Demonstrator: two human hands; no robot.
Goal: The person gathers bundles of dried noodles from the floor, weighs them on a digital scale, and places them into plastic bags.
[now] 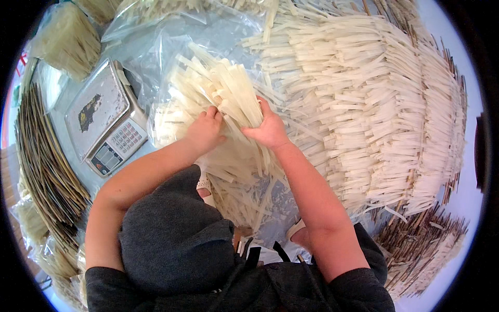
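A loose bundle of pale, flat dried noodles (228,86) fans out in front of me, tilted up and to the left. My right hand (267,126) grips its right side, thumb on the near face and fingers round the edge. On the lower left, my left hand (204,134) has its fingers curled into the strips; how much it holds is partly hidden. Under and behind the bundle lies a clear plastic bag (158,65), with more noodles showing at its left. Loose strips (234,192) lie below my hands, between my feet.
A digital scale (99,112) with a stained metal pan stands at the left. Beyond it are a bagged noodle bundle (67,41) and long thin brown sticks (44,161). A large heap of noodles (364,109) fills the right side, with more sticks (421,244) below it.
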